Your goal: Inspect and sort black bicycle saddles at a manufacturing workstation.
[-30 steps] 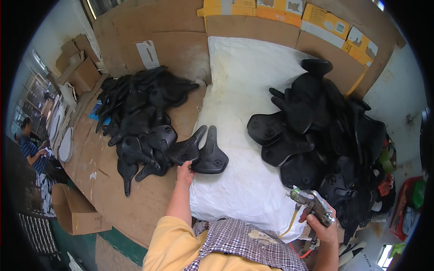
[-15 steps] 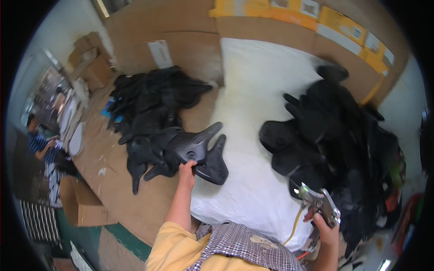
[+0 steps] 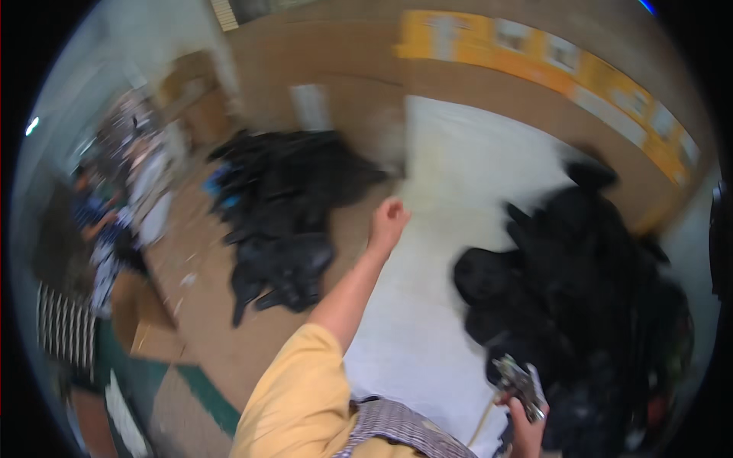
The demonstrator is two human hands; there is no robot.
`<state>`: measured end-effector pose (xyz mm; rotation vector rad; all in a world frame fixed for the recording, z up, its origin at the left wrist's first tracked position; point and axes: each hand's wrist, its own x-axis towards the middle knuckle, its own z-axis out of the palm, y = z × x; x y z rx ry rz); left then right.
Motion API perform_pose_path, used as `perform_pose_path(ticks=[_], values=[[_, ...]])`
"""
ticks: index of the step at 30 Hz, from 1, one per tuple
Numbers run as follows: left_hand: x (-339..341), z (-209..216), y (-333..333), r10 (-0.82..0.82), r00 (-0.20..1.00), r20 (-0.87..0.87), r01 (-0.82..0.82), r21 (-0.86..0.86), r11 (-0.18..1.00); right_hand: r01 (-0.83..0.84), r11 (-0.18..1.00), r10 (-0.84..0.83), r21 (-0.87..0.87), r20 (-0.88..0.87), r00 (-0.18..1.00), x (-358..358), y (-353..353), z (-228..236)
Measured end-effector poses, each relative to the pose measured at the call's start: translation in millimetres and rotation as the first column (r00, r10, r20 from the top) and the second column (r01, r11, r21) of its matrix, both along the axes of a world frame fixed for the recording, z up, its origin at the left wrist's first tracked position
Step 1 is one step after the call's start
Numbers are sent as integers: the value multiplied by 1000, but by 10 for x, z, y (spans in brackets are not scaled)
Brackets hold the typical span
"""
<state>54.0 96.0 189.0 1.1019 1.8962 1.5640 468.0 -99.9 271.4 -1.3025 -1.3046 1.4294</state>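
Observation:
My left hand [image 3: 389, 221] is above the left part of a white-covered work surface [image 3: 412, 305]. Its fingers look curled and nothing shows in them, though motion softens the outline. In my right hand [image 3: 527, 431], low on the right, is a metal spray gun [image 3: 523, 388] with a yellowish hose [image 3: 481, 424] running down from it. A large heap of black moulded pieces [image 3: 527, 290] lies just beyond the gun. Left of my left arm, another pile of black moulded pieces [image 3: 286, 259] rests on brown board.
Cardboard panels [image 3: 343, 53] with yellow strips [image 3: 527, 53] stand behind the surface. At the lower left is an open cardboard box [image 3: 145, 320]. A person [image 3: 99, 217] in a blue top is at the far left. Brown board [image 3: 206, 305] runs along the left side.
My left hand has let go of the black moulded piece and moved up and right. Those front pieces no longer show on the left pile's edge. The view has shifted; my right hand keeps the spray gun.

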Motion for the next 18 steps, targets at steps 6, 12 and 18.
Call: perform_pose_path(ticks=[6,12,18], values=[[2135,-862,-3,-533,739,-411,468,-255,846,53,998,-53,-36,-22,998,370,-153,93],[2107,-711,45,-484,616,-622,425,-256,869,58,998,-59,-20,-14,998,429,-344,119],[951,-543,-347,-191,861,471,222,-11,975,-103,984,92,-142,-84,992,332,-476,212]])
